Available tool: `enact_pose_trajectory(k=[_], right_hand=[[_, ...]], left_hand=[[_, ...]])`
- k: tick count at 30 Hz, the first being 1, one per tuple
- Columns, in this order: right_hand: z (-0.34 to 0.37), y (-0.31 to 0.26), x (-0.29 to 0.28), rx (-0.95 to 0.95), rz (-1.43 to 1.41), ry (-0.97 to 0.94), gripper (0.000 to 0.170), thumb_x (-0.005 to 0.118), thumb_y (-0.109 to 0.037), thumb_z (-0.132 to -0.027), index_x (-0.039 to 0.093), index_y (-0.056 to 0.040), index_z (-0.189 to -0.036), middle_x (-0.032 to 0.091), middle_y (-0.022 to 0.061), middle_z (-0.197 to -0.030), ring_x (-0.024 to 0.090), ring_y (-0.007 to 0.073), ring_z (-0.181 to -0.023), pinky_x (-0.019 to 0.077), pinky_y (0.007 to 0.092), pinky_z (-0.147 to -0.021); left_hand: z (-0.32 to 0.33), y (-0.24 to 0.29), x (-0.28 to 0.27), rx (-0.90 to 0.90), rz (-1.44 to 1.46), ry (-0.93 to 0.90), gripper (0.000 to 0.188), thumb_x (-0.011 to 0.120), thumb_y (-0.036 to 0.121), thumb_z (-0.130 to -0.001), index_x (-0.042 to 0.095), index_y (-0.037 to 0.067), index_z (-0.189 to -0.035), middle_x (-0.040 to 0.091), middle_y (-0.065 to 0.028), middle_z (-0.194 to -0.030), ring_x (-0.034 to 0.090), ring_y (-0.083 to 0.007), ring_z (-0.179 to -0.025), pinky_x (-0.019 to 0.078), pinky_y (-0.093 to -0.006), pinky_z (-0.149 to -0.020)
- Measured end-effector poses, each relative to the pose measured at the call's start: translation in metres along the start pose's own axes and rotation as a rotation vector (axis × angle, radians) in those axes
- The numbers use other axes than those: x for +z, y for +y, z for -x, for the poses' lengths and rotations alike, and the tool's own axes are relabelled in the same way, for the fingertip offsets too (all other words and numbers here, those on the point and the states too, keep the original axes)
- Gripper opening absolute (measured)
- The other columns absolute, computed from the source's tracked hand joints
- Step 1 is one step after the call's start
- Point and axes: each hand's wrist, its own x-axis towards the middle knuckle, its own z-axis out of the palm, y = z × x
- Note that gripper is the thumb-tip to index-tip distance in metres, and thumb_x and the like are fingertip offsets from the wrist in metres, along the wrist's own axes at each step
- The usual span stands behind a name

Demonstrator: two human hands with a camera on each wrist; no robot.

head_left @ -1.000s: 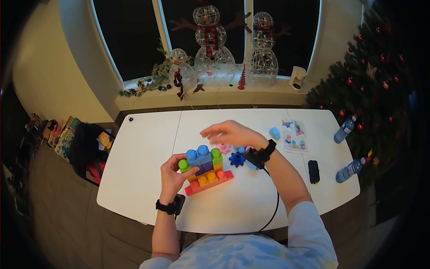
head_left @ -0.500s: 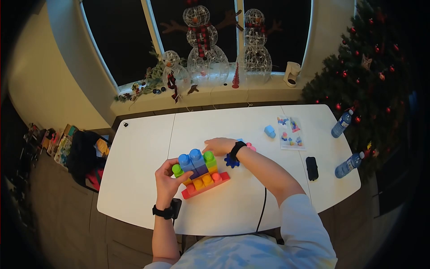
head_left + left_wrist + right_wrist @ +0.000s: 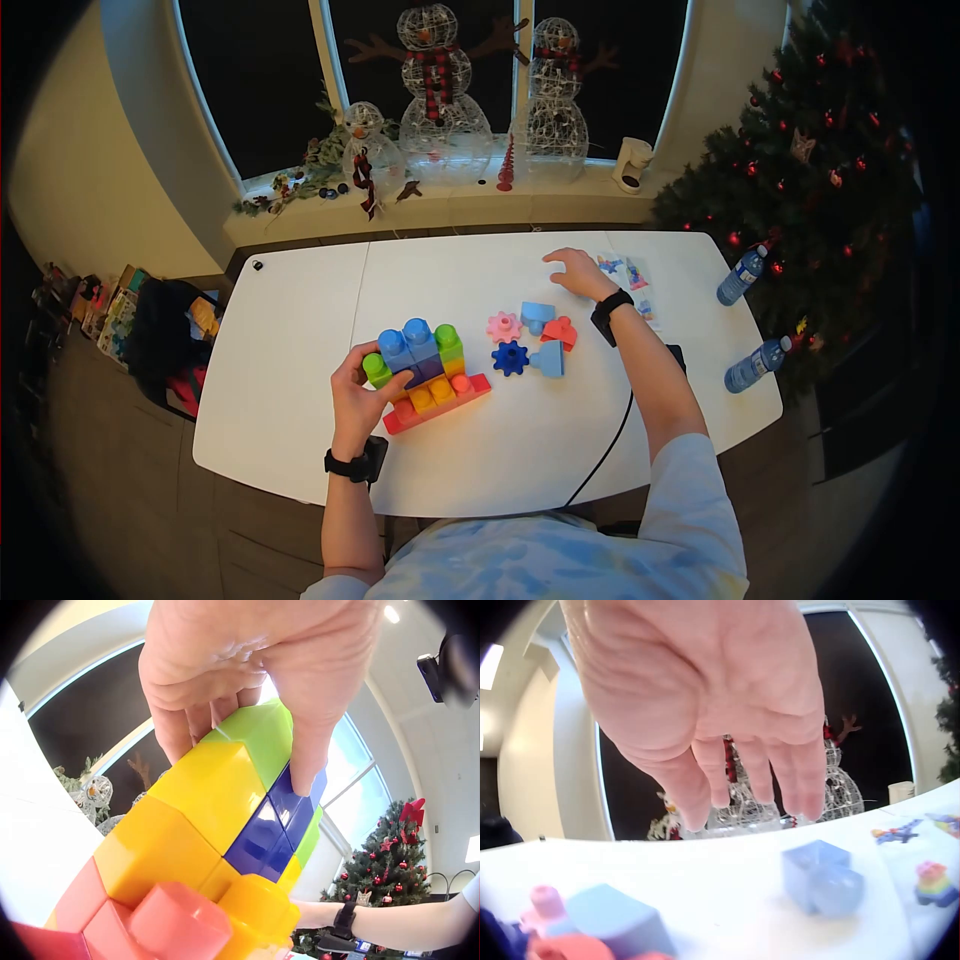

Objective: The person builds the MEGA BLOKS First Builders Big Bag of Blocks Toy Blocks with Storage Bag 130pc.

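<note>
A white counter (image 3: 290, 320) stretches beneath a wall of chunky toy blocks (image 3: 430, 369), which has a red base, orange and yellow above, purple mid-way, and blue on top between green ends. Well to the wall's right and beyond it lies a picture sheet (image 3: 638, 272), partly covered by the right arm (image 3: 655, 385). Farther right of the wall stand a water bottle (image 3: 741, 276) and a second bottle (image 3: 757, 365). The left grip (image 3: 357, 402) is clamped on the wall's left end, thumb in front, fingers behind. The right grip (image 3: 580, 273) hangs beyond the wall to its right, thumb and fingers apart, near a single pale-blue block (image 3: 799, 877). Just right of the wall sit two light-blue blocks (image 3: 537, 317), a red piece (image 3: 560, 332), a dark-blue gear (image 3: 510, 357) and a pink gear (image 3: 504, 326).
</note>
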Motion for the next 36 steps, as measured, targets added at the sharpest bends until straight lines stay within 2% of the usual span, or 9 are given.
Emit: enact_pose_trajectory(k=[1, 4, 9, 12, 14, 17, 22, 30, 36], right_hand=[[0.004, 0.017, 0.007, 0.070, 0.115, 0.189, 0.044, 0.074, -0.011, -0.081, 0.073, -0.0129, -0.125, 0.068, 0.0170, -0.126, 0.062, 0.0350, -0.121, 0.0511, 0.0422, -0.104], [0.020, 0.029, 0.011, 0.216, 0.196, -0.025, 0.048, 0.072, -0.009, -0.079, 0.070, -0.0109, -0.128, 0.064, 0.0187, -0.128, 0.059, 0.0340, -0.125, 0.0493, 0.0425, -0.107], [0.023, 0.044, 0.040, 0.160, 0.233, 0.032, 0.041, 0.073, -0.007, -0.078, 0.075, -0.0113, -0.118, 0.069, 0.0188, -0.113, 0.064, 0.0341, -0.116, 0.0514, 0.0430, -0.104], [0.034, 0.015, 0.020, 0.068, 0.249, -0.042, 0.037, 0.068, -0.002, -0.079, 0.076, -0.0117, -0.114, 0.072, 0.0162, -0.111, 0.065, 0.0346, -0.113, 0.0526, 0.0437, -0.102], [0.040, -0.008, -0.004, 0.084, 0.178, -0.317, 0.036, 0.066, -0.003, -0.081, 0.076, -0.0122, -0.114, 0.072, 0.0129, -0.115, 0.065, 0.0344, -0.112, 0.0532, 0.0443, -0.101], [0.035, -0.032, -0.001, 0.059, 0.009, -0.010, 0.036, 0.071, -0.008, -0.080, 0.076, -0.0129, -0.115, 0.073, 0.0115, -0.119, 0.065, 0.0338, -0.114, 0.0533, 0.0443, -0.100], [0.046, -0.070, 0.031, -0.069, 0.253, -0.140, 0.030, 0.079, -0.016, -0.078, 0.075, -0.0068, -0.106, 0.072, 0.0134, -0.111, 0.065, 0.0329, -0.113, 0.0556, 0.0436, -0.095], [0.022, -0.071, 0.050, -0.034, 0.472, 0.017, 0.070, 0.095, -0.015, -0.059, 0.056, -0.0031, -0.115, 0.069, 0.0215, -0.106, 0.067, 0.0388, -0.106, 0.0567, 0.0419, -0.092], [0.002, -0.052, 0.049, 0.020, 0.275, -0.143, 0.070, 0.091, -0.009, -0.061, 0.052, 0.0002, -0.118, 0.071, 0.0246, -0.102, 0.070, 0.0427, -0.100, 0.0599, 0.0451, -0.087]], left_hand=[[0.000, -0.001, 0.000, -0.009, 0.014, 0.005, 0.042, 0.088, 0.001, -0.078, 0.066, -0.001, -0.113, 0.073, -0.0054, -0.099, 0.068, -0.0122, -0.090, 0.0574, -0.0282, -0.082], [0.000, 0.000, 0.000, -0.022, 0.031, 0.002, 0.042, 0.088, 0.000, -0.078, 0.065, -0.001, -0.113, 0.073, -0.0055, -0.099, 0.068, -0.0122, -0.089, 0.0574, -0.0282, -0.082], [-0.001, -0.002, -0.002, -0.050, 0.038, -0.007, 0.042, 0.088, 0.000, -0.077, 0.065, -0.001, -0.113, 0.073, -0.0057, -0.099, 0.068, -0.0124, -0.090, 0.0574, -0.0288, -0.082], [-0.001, -0.004, -0.002, -0.051, 0.051, -0.010, 0.042, 0.088, -0.001, -0.078, 0.065, -0.002, -0.113, 0.073, -0.0060, -0.099, 0.068, -0.0128, -0.090, 0.0575, -0.0293, -0.083], [-0.002, -0.005, -0.002, -0.055, 0.062, -0.007, 0.042, 0.088, -0.001, -0.078, 0.065, -0.002, -0.113, 0.073, -0.0062, -0.099, 0.068, -0.0130, -0.090, 0.0576, -0.0295, -0.083], [-0.002, -0.005, -0.002, -0.045, 0.057, -0.007, 0.043, 0.088, -0.001, -0.077, 0.065, -0.002, -0.113, 0.073, -0.0064, -0.099, 0.068, -0.0131, -0.091, 0.0577, -0.0293, -0.083], [-0.001, -0.007, -0.002, -0.051, 0.088, -0.014, 0.043, 0.088, -0.001, -0.078, 0.065, -0.002, -0.114, 0.074, -0.0069, -0.100, 0.069, -0.0136, -0.091, 0.0585, -0.0298, -0.083], [-0.003, -0.010, -0.003, -0.025, 0.100, -0.016, 0.043, 0.089, 0.001, -0.078, 0.067, -0.001, -0.115, 0.074, -0.0060, -0.097, 0.069, -0.0128, -0.089, 0.0584, -0.0278, -0.081], [-0.003, -0.006, -0.004, -0.023, 0.052, -0.031, 0.044, 0.089, 0.003, -0.078, 0.067, 0.000, -0.116, 0.074, -0.0059, -0.100, 0.069, -0.0133, -0.092, 0.0579, -0.0288, -0.084]])
